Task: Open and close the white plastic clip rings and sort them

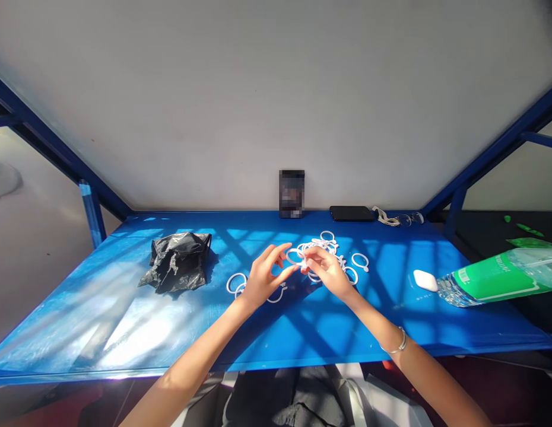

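Note:
Between the thumb and fingers of my right hand (327,270) is a white plastic ring (294,256) with a small clasp, raised above the blue table (276,344). My left hand (265,276) is just left of that ring, its thumb and index finger spread apart around its left side. Whether the left thumb touches the ring I cannot tell. Behind and under my right hand lies a pile of similar rings (327,236), partly hidden by it. A single ring (360,261) rests to the right. Several more rings (237,283) lie beside and behind my left hand.
A crumpled black plastic bag (180,264) sits on the left. At the back, a dark upright device (292,194) leans on the wall, with a black phone (351,213) and glasses (405,220) nearby. To the right are a white case (425,280) and a green-labelled bottle (498,276) on its side.

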`<state>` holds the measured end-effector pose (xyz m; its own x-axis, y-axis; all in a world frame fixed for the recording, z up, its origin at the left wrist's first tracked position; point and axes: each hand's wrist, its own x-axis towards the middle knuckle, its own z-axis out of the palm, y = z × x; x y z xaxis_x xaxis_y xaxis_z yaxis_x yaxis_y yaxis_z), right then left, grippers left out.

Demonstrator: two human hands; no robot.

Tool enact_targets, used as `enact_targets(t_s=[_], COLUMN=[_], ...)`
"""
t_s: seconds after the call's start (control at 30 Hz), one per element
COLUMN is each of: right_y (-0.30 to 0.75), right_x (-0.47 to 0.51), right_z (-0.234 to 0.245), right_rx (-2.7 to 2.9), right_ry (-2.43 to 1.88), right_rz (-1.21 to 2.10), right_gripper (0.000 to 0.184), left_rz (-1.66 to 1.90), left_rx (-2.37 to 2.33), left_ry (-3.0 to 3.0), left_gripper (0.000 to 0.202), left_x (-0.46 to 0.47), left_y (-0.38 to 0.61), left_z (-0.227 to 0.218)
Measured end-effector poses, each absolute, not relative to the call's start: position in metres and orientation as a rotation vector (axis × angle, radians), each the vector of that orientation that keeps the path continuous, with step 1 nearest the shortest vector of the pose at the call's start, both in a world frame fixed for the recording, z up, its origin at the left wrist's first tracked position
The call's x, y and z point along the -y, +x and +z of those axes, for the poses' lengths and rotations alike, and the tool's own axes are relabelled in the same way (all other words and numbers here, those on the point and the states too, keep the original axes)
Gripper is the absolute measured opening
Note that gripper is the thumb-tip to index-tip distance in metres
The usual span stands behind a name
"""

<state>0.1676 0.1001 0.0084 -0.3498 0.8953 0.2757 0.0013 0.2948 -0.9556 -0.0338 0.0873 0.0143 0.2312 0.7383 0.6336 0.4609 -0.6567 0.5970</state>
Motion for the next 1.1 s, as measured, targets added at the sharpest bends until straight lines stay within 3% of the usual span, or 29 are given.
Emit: enact_targets(t_s=[0.13, 0.33, 0.7, 1.1], right_y=[0.1671, 0.1646, 0.1673, 0.1649], right_x=[-0.1031, -0.1022, -0.0951, -0.0954], right_z=[0.0065, 0.0069, 0.0113, 0.0102], right_rx=[1.487, 1.413, 1.855, 1.886], right_ry=[-0.757, -0.725, -0.847, -0.728], right_rz=[1.433, 1.535, 0.588, 0.374], right_gripper=[0.026, 0.023, 0.009, 0.011], left_rz=[1.311, 1.229, 1.368, 1.359], left_rx=[-1.111, -1.128, -1.195, -1.186], left_ry=[2.465, 2.564, 2.377, 2.303], left_gripper=[0.052, 0.042, 0.041, 0.038], left_x=[-0.0879, -0.0881, -0.0881, -0.0866], left_y=[-0.0346, -0.0351, -0.0367, -0.0320], left_z=[0.0100, 0.0098, 0.0123, 0.0080])
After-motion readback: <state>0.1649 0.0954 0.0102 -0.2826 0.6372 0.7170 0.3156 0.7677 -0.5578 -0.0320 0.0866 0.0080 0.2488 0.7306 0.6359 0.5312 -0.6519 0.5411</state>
